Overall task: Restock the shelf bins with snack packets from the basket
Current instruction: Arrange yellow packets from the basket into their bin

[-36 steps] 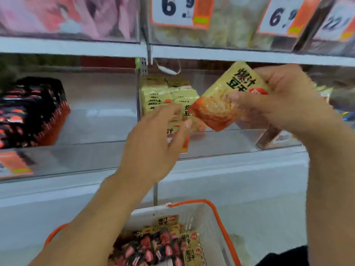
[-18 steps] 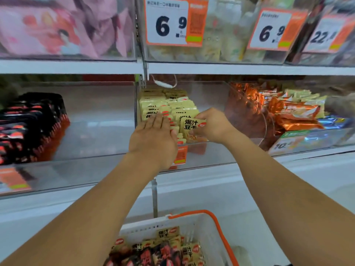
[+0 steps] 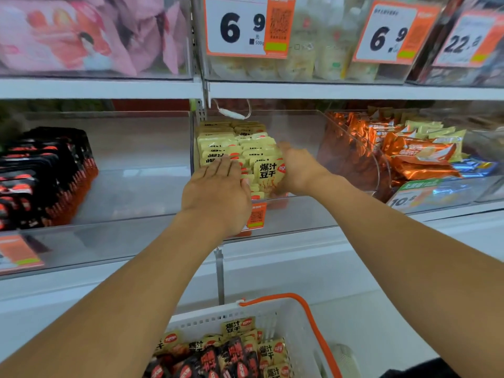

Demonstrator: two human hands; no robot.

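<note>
We are reaching both arms into the clear middle bin [image 3: 305, 214], where yellow snack packets [image 3: 231, 143] are standing in packed rows. Our left hand [image 3: 218, 192] is lying flat, fingers straight and together, pressing against the front of the left rows. Our right hand [image 3: 297, 170] is gripping the front yellow packet [image 3: 268, 174] along its right edge and holding it upright at the front of the right row; the fingers themselves are hidden behind the packet and the back of the hand, so we are seeing only that they are curling round it.

Below, the white basket [image 3: 289, 320] with its orange handle [image 3: 308, 315] is being cut off by the bottom edge. Inside it, more yellow packets and black packets [image 3: 231, 356] are lying in a loose heap, partly blocked by our left forearm.

In the left bin, black and red packets [image 3: 46, 173] are leaning in rows and running out of view at the left edge. In the right bin, orange foil packets [image 3: 420, 156] are showing blurred through the curved clear wall. An orange tag [image 3: 256, 215] on the middle bin's front is half covered by our left hand. On the upper shelf, a price tag [image 3: 249, 25] reading 6.9 is being cropped at the top, and the goods behind it are too blurred to make out.
</note>
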